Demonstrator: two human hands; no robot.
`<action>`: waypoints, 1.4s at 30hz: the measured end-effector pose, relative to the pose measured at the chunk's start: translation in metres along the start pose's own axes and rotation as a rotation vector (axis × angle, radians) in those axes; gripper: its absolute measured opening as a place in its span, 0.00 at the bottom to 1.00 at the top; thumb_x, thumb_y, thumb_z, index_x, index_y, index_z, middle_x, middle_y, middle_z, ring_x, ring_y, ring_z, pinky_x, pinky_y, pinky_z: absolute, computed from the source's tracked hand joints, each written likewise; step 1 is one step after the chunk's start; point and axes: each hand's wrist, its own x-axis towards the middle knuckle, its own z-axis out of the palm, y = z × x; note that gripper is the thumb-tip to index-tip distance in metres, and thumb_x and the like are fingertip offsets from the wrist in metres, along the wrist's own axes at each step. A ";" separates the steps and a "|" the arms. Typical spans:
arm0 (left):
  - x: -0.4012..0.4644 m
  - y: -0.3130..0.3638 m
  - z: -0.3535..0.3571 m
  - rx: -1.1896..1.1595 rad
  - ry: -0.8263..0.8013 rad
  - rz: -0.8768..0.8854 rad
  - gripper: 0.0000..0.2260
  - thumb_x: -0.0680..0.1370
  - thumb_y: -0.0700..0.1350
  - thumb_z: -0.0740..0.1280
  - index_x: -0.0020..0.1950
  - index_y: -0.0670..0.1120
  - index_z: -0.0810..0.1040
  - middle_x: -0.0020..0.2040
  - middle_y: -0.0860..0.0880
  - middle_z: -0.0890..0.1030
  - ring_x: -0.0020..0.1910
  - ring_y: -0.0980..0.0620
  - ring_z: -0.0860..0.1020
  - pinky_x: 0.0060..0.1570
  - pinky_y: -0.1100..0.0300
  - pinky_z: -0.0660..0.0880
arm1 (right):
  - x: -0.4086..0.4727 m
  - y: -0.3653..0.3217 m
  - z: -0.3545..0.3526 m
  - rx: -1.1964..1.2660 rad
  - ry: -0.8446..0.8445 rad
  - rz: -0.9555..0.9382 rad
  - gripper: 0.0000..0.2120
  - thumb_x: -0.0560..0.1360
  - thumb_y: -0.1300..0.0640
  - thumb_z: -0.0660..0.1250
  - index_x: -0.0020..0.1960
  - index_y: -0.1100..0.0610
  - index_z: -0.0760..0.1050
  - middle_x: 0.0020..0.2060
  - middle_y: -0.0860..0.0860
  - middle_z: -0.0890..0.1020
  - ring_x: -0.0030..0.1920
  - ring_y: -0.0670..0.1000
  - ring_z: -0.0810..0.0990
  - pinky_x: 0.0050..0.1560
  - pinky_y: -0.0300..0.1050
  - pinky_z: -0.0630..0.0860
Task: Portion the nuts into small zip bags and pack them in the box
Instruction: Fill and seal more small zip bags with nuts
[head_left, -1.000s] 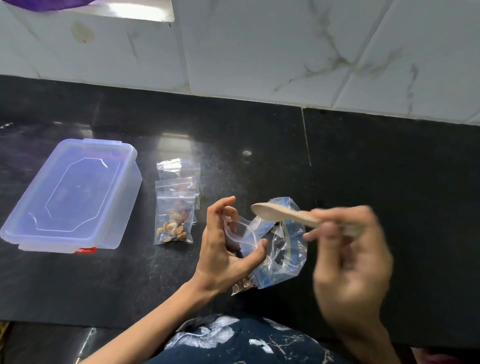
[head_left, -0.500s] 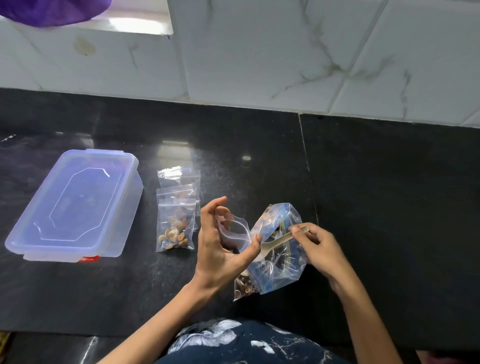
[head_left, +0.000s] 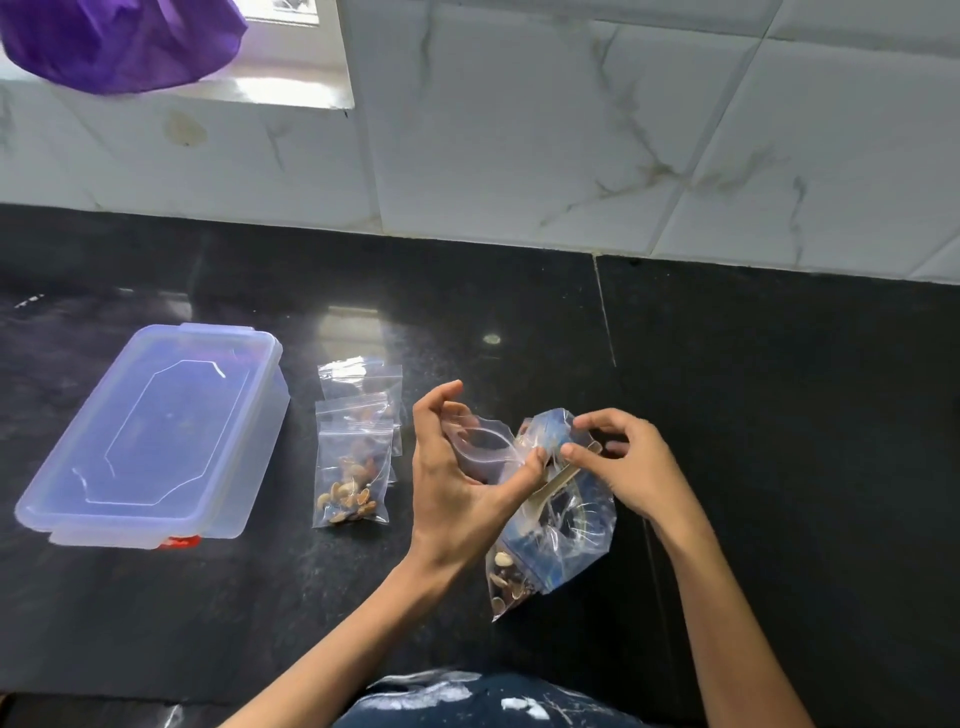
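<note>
Left hand: the left hand (head_left: 457, 488) sits at centre frame, palm turned up and toward the camera, fingers curled; thumb and fingertips hold the mouth of a small zip bag (head_left: 485, 454) spread open.
Small zip bag: clear, held off the counter; whether any nuts are in it I cannot tell.
Right hand: the right hand (head_left: 621, 462), just right of centre, has its fingers curled and pinches the top of the large bag (head_left: 558, 525) near the handle end of a wooden spoon (head_left: 558, 478).
Wooden spoon: pale, lying slanted inside the large bag, its handle rising toward the right hand's fingertips.
Large bag: clear plastic with a blue tint, crumpled, between the two hands and touching both; mixed nuts (head_left: 506, 579) gather in its lower left corner, below the left wrist.
Filled bags: a stack of small zip bags (head_left: 356, 457) lies flat on the counter left of the left hand; the front one shows nuts at its bottom.
Box: a translucent lidded box (head_left: 156, 431) at left of frame, lid on, beside the stack but apart from it.
Counter: dark polished stone counter (head_left: 779, 415) under everything.
Wall: white marbled tiles (head_left: 571, 130) across the top of the frame.
Upper left: a purple cloth (head_left: 119, 41) hangs at the corner.
</note>
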 end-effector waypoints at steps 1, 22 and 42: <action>0.001 0.002 -0.001 -0.002 0.000 -0.020 0.34 0.62 0.58 0.75 0.62 0.55 0.63 0.50 0.57 0.71 0.50 0.63 0.73 0.48 0.71 0.71 | -0.006 -0.005 -0.002 -0.040 0.046 -0.029 0.15 0.69 0.52 0.75 0.53 0.45 0.76 0.57 0.44 0.72 0.58 0.43 0.70 0.56 0.43 0.70; 0.037 0.039 -0.038 -0.265 -0.282 -0.172 0.12 0.75 0.50 0.62 0.52 0.44 0.76 0.41 0.48 0.84 0.40 0.51 0.84 0.36 0.63 0.78 | -0.043 -0.083 0.017 0.358 -0.106 -0.375 0.10 0.78 0.52 0.62 0.51 0.53 0.81 0.42 0.47 0.86 0.45 0.43 0.84 0.43 0.38 0.81; 0.055 0.030 -0.027 0.124 -0.014 0.172 0.11 0.79 0.53 0.55 0.40 0.50 0.68 0.28 0.51 0.72 0.25 0.57 0.72 0.22 0.70 0.64 | -0.034 -0.090 0.035 0.022 0.296 -0.715 0.14 0.78 0.45 0.50 0.43 0.53 0.65 0.22 0.42 0.64 0.24 0.40 0.72 0.21 0.31 0.60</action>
